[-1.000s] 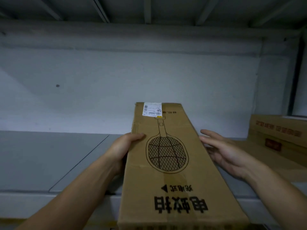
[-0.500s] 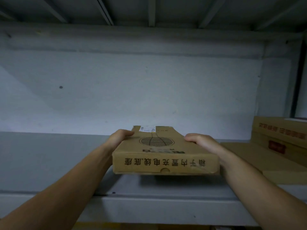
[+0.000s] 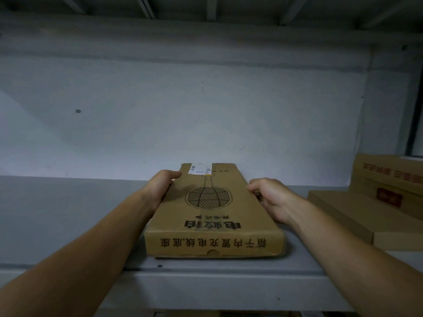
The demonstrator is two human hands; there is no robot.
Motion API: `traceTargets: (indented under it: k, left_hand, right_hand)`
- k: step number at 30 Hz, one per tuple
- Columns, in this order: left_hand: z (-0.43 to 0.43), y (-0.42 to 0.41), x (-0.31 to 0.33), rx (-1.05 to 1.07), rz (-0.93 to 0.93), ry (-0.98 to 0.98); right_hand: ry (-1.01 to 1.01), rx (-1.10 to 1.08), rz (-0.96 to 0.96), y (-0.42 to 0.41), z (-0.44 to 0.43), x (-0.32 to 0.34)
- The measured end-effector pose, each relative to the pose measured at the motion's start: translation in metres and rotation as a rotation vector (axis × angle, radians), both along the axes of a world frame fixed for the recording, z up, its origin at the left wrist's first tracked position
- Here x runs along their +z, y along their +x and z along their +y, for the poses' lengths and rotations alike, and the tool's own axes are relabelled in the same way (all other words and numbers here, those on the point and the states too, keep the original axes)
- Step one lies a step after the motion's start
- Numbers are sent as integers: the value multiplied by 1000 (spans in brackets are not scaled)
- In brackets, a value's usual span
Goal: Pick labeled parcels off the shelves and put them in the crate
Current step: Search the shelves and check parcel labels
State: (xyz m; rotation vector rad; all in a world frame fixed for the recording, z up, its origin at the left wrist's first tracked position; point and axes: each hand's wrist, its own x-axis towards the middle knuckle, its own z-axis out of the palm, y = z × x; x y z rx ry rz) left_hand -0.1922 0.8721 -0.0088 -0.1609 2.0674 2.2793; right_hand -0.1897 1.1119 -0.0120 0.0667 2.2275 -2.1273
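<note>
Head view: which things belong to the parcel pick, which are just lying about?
In the job: labeled parcel, gripped at its long sides by the left hand and the right hand.
Lying about: flat carton and stacked cartons at right, on the same grey shelf.

You hold a long flat brown cardboard box (image 3: 212,216) by its long sides, left hand (image 3: 161,187) and right hand (image 3: 271,197). It lies flat on the grey shelf (image 3: 68,225), lengthwise away from you, printed with a racket outline. A white label (image 3: 200,168) marks its far end.
</note>
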Motion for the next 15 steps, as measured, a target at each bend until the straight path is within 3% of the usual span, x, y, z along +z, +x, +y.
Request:
traceTargets:
  k: [15]
  left_hand:
    - [-3,-4,-6,77,14,-129]
  right_hand:
    - [97,20,-2,0,-8,-8]
